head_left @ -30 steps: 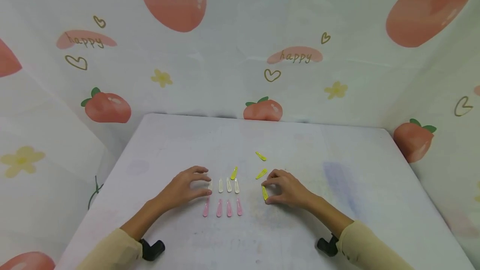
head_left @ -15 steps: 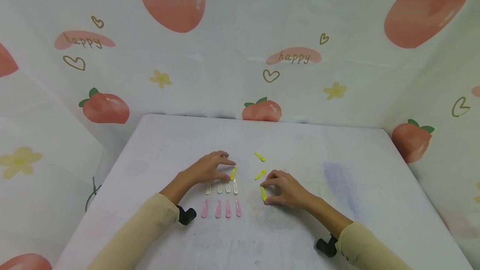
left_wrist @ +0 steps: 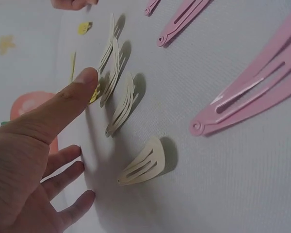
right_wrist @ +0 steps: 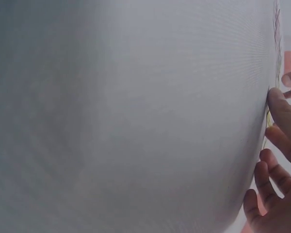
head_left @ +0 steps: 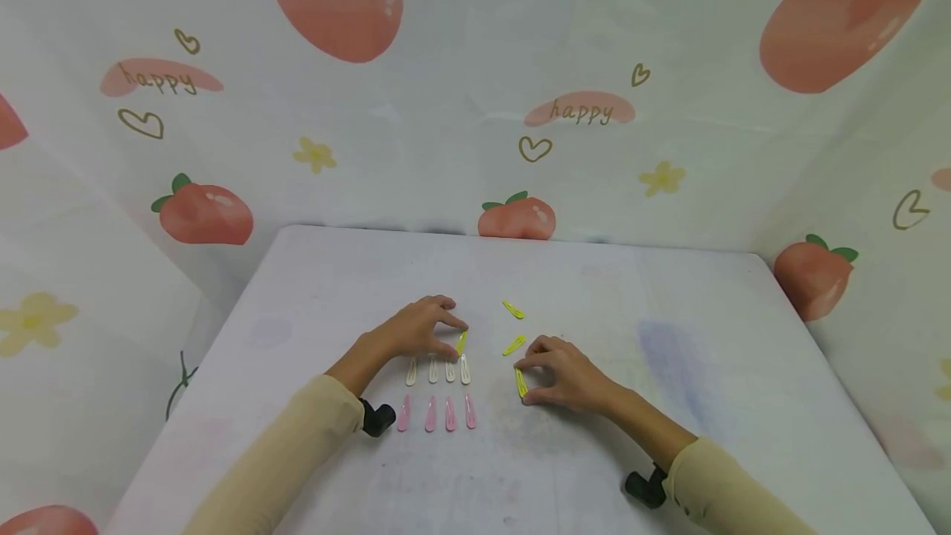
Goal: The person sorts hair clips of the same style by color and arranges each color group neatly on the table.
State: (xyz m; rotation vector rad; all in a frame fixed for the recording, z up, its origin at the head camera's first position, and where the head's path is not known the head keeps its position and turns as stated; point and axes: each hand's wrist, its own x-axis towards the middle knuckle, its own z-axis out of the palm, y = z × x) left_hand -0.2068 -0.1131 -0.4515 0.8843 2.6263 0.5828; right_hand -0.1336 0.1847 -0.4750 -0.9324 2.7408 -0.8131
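Observation:
My left hand (head_left: 416,329) pinches a yellow snap hair clip (head_left: 461,343) between thumb and index finger, at the far end of the rightmost white clip. In the left wrist view its thumb (left_wrist: 63,107) hides most of that clip, and the other fingers spread apart. My right hand (head_left: 568,374) pinches another yellow hair clip (head_left: 521,383) by its two ends, low on the table. Two more yellow clips lie beyond the right hand, one near its fingertips (head_left: 514,344) and one farther off (head_left: 513,310).
Several white hair clips (head_left: 433,370) form a row in front of the left hand. Nearer to me is a row of several pink hair clips (head_left: 430,414). They lie on a white-covered table (head_left: 579,469), with a fruit-printed cloth (head_left: 446,106) hanging behind.
The left hand has moved from the leftmost white clip, away and to the right, and taken hold of the yellow clip. The right hand has stayed on its yellow clip.

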